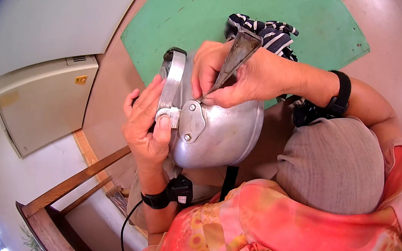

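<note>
A silvery metal pot lies tilted over my lap, its rounded side facing up. A plate with two rivets is fixed on that side, joined to a flat metal bail handle. My left hand is closed round the pot's rim and handle, its thumb pressed by the handle's hinge. In my right hand I grip a worn, dark metal tool that tapers to a narrow tip. Its tip points down at the upper edge of the riveted plate; my fingers partly hide the contact.
Beyond the pot is a green board on the floor, with a striped dark cloth on it. A white fridge stands at the left. A wooden frame is at the lower left. A black cable hangs from my left wrist.
</note>
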`<state>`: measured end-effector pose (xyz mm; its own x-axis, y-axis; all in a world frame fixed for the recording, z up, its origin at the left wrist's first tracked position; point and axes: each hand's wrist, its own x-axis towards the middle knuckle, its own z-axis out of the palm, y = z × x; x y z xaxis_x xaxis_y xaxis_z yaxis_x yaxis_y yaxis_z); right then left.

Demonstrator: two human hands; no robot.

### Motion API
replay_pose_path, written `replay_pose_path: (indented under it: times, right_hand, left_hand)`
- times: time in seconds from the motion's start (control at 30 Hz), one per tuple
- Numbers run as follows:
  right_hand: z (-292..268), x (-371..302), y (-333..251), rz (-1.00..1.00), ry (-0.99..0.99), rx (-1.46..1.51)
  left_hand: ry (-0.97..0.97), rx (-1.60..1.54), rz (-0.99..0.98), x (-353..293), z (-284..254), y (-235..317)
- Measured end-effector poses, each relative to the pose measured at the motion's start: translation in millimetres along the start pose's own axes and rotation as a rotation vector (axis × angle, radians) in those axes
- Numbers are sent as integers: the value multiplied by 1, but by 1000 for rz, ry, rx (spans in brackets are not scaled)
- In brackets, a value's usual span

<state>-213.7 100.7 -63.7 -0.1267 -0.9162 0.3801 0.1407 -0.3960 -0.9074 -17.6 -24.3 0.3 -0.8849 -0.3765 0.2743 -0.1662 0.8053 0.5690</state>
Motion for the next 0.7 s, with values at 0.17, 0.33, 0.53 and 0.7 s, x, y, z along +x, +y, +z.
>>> replay_pose_path:
  times: [0.17,0.33,0.53,0.7]
  right_hand:
    - [-4,-1,1,13,-72,43]
    - [-7,0,-1,-46,-111,46]
    - [-4,0,-5,27,-106,22]
    - [-4,1,-10,-7,-93,-3]
  left_hand:
    - [-18,3,17,0,1,2]
    - [-20,-10,29,1,0,1]
    - [-30,-11,51,2,-1,-3]
    - [-36,2,61,3,-2,-3]
